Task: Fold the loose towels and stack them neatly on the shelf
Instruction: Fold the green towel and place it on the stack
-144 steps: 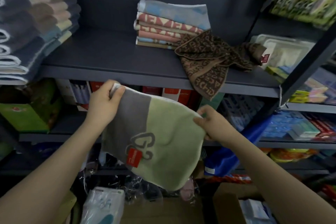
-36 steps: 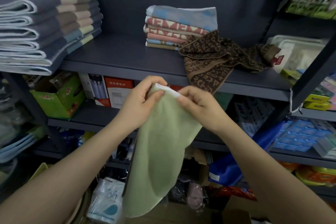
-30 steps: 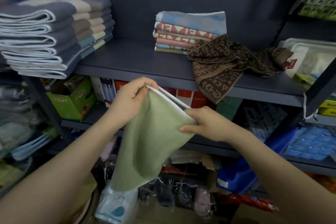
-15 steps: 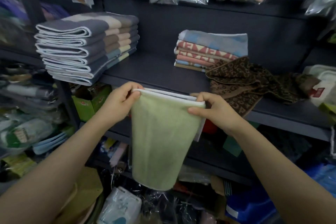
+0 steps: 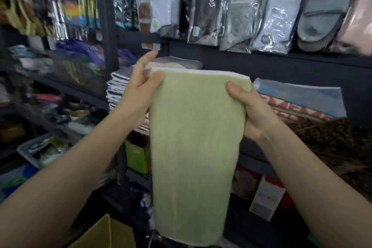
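Observation:
A light green towel (image 5: pixel 193 147), folded in half lengthwise with a white top edge, hangs in front of the dark shelf (image 5: pixel 253 157). My left hand (image 5: pixel 141 88) pinches its upper left corner, index finger raised. My right hand (image 5: pixel 249 106) grips the upper right edge. Behind the towel on the left is a tall stack of folded grey striped towels (image 5: pixel 120 86). On the right lies a smaller folded stack with a blue towel on top (image 5: pixel 302 98). A loose brown patterned towel (image 5: pixel 332 143) lies crumpled on the shelf at the right.
Packaged socks and slippers in plastic bags (image 5: pixel 241 6) hang above the shelf. A dark upright post (image 5: pixel 106 16) divides the shelving. Boxes (image 5: pixel 265 197) fill the lower shelf, and a cardboard box flap (image 5: pixel 104 233) sits at the bottom.
The view has tilted up and moved closer to the shelf. Both hands have lifted the folded green towel higher, level with the towel stacks. Earlier it was folded in half, hiding the grey side.

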Action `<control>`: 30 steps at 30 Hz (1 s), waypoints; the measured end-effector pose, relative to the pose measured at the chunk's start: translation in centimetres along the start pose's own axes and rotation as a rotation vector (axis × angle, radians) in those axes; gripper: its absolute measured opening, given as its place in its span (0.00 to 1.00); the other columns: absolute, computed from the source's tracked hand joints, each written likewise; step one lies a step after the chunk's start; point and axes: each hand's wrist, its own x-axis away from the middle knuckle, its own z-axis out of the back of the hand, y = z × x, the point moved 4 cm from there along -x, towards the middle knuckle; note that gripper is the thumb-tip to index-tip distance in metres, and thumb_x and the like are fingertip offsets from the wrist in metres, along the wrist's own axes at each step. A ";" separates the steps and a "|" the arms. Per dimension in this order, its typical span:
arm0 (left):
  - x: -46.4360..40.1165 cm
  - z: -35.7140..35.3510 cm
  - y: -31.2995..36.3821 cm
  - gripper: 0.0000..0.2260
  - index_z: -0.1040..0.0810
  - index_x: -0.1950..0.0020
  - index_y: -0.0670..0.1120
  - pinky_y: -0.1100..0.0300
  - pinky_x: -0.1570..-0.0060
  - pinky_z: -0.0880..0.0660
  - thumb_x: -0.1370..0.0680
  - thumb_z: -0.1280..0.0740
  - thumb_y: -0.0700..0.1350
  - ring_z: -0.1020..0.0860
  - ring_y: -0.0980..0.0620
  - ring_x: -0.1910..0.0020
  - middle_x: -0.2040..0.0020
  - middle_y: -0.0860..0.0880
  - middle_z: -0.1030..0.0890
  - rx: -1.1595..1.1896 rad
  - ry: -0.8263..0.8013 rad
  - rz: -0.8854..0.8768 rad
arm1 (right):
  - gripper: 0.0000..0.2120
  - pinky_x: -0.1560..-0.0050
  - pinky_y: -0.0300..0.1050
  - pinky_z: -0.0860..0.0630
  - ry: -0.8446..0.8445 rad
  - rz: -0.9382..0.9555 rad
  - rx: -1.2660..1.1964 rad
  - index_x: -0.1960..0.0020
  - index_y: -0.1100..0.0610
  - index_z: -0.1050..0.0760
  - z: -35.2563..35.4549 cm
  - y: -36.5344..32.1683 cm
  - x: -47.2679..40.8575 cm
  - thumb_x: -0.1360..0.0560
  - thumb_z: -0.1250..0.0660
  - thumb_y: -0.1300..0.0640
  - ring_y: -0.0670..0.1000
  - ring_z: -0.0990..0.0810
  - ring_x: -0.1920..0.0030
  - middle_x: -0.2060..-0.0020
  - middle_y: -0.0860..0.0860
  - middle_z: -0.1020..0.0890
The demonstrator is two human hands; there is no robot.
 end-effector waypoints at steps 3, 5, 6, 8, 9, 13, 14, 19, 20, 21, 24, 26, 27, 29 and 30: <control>-1.4 2.2 -1.3 0.12 0.26 0.47 0.46 0.63 0.67 0.22 0.30 0.32 0.46 0.18 0.58 0.63 0.58 0.52 0.16 0.001 -0.133 0.224 | 0.09 0.65 0.46 0.19 0.063 0.044 -0.036 0.53 0.61 0.22 -2.5 -0.9 -4.2 0.29 0.34 0.57 0.52 0.16 0.65 0.65 0.54 0.16; -1.5 3.9 -2.4 0.21 0.25 0.46 0.45 0.61 0.63 0.21 0.35 0.25 0.46 0.17 0.55 0.59 0.57 0.53 0.15 -0.007 -0.289 0.306 | 0.12 0.65 0.46 0.19 0.084 0.015 -0.115 0.57 0.61 0.19 -3.8 -0.8 -6.9 0.24 0.37 0.56 0.52 0.16 0.65 0.66 0.54 0.16; -1.6 4.8 -2.8 0.27 0.26 0.43 0.45 0.60 0.60 0.21 0.39 0.23 0.49 0.18 0.54 0.55 0.54 0.52 0.16 -0.005 -0.351 0.325 | 0.15 0.66 0.46 0.19 0.086 -0.006 -0.152 0.61 0.61 0.17 -4.4 -0.7 -8.2 0.23 0.38 0.55 0.52 0.16 0.66 0.66 0.55 0.16; -2.3 6.4 -3.1 0.38 0.30 0.39 0.47 0.58 0.57 0.21 0.45 0.20 0.55 0.19 0.53 0.51 0.49 0.52 0.17 -0.008 -0.406 0.320 | 0.18 0.67 0.48 0.19 0.080 -0.025 -0.212 0.66 0.62 0.17 -5.5 -0.8 -10.3 0.23 0.38 0.55 0.53 0.16 0.67 0.66 0.56 0.16; -2.8 7.0 -2.8 0.38 0.31 0.37 0.47 0.59 0.57 0.22 0.42 0.21 0.54 0.19 0.54 0.50 0.48 0.53 0.17 -0.020 -0.407 0.280 | 0.18 0.68 0.48 0.19 0.082 -0.027 -0.229 0.66 0.62 0.17 -5.9 -0.9 -11.4 0.23 0.37 0.55 0.54 0.16 0.67 0.67 0.56 0.16; -7.6 7.9 0.5 0.17 0.30 0.39 0.50 0.64 0.60 0.23 0.27 0.35 0.42 0.19 0.58 0.55 0.51 0.56 0.17 -0.022 -0.319 0.044 | 0.21 0.73 0.44 0.21 0.134 -0.002 -0.252 0.68 0.61 0.17 -6.5 -2.1 -16.0 0.22 0.40 0.57 0.52 0.18 0.72 0.71 0.55 0.17; -9.5 8.1 1.5 0.15 0.29 0.41 0.52 0.64 0.62 0.23 0.27 0.35 0.44 0.19 0.58 0.56 0.53 0.56 0.17 -0.033 -0.296 0.030 | 0.19 0.73 0.44 0.21 0.163 0.028 -0.263 0.64 0.60 0.17 -6.5 -2.7 -17.2 0.21 0.42 0.57 0.51 0.18 0.72 0.72 0.55 0.17; -20.6 8.2 3.4 0.06 0.25 0.46 0.52 0.65 0.68 0.24 0.20 0.40 0.45 0.18 0.56 0.63 0.57 0.52 0.17 -0.332 -0.252 0.159 | 0.10 0.75 0.44 0.22 0.346 0.119 -0.220 0.51 0.58 0.26 -4.4 -5.1 -24.7 0.19 0.46 0.58 0.51 0.18 0.73 0.71 0.54 0.17; -22.8 8.2 3.1 0.06 0.26 0.46 0.50 0.67 0.71 0.26 0.20 0.41 0.45 0.19 0.55 0.65 0.57 0.51 0.18 -0.435 -0.195 0.152 | 0.09 0.75 0.43 0.22 0.381 0.126 -0.170 0.48 0.57 0.27 -3.9 -5.2 -26.4 0.19 0.45 0.56 0.51 0.18 0.71 0.67 0.54 0.17; -24.9 8.1 2.4 0.07 0.26 0.45 0.49 0.68 0.74 0.28 0.19 0.42 0.45 0.21 0.54 0.65 0.57 0.51 0.20 -0.544 -0.134 0.112 | 0.09 0.75 0.43 0.22 0.436 0.126 -0.102 0.47 0.57 0.27 -3.2 -5.0 -28.0 0.20 0.44 0.54 0.52 0.18 0.69 0.61 0.54 0.17; -28.5 8.0 -1.7 0.13 0.30 0.38 0.37 0.65 0.64 0.35 0.19 0.47 0.39 0.25 0.44 0.48 0.44 0.44 0.24 -0.994 -0.107 0.129 | 0.17 0.62 0.50 0.19 0.578 0.036 0.163 0.43 0.57 0.29 -0.8 -2.6 -31.8 0.23 0.39 0.46 0.54 0.20 0.59 0.50 0.55 0.21; -28.5 8.3 -5.6 0.16 0.31 0.35 0.36 0.62 0.58 0.36 0.18 0.48 0.42 0.28 0.42 0.39 0.37 0.39 0.27 -1.277 -0.238 0.199 | 0.24 0.49 0.54 0.22 0.598 -0.083 0.360 0.43 0.58 0.27 1.2 0.1 -33.1 0.25 0.41 0.38 0.56 0.21 0.53 0.51 0.56 0.21; -28.1 8.4 -7.4 0.18 0.32 0.34 0.38 0.62 0.54 0.35 0.18 0.48 0.46 0.29 0.43 0.38 0.35 0.39 0.28 -1.355 -0.339 0.236 | 0.25 0.48 0.53 0.23 0.594 -0.147 0.411 0.48 0.58 0.25 2.1 1.4 -33.3 0.25 0.43 0.37 0.57 0.21 0.53 0.54 0.56 0.20; -27.2 8.6 -9.9 0.20 0.32 0.33 0.41 0.61 0.49 0.35 0.18 0.48 0.52 0.29 0.44 0.37 0.33 0.40 0.29 -1.374 -0.437 0.267 | 0.22 0.52 0.51 0.23 0.630 -0.222 0.424 0.52 0.57 0.25 4.3 3.6 -33.3 0.24 0.43 0.38 0.57 0.22 0.56 0.57 0.56 0.21; -27.1 8.9 -10.7 0.19 0.30 0.35 0.41 0.60 0.49 0.34 0.18 0.47 0.52 0.28 0.43 0.38 0.34 0.40 0.28 -1.364 -0.434 0.295 | 0.18 0.55 0.49 0.23 0.660 -0.225 0.414 0.53 0.57 0.25 5.2 4.3 -33.2 0.24 0.41 0.42 0.56 0.22 0.58 0.59 0.55 0.21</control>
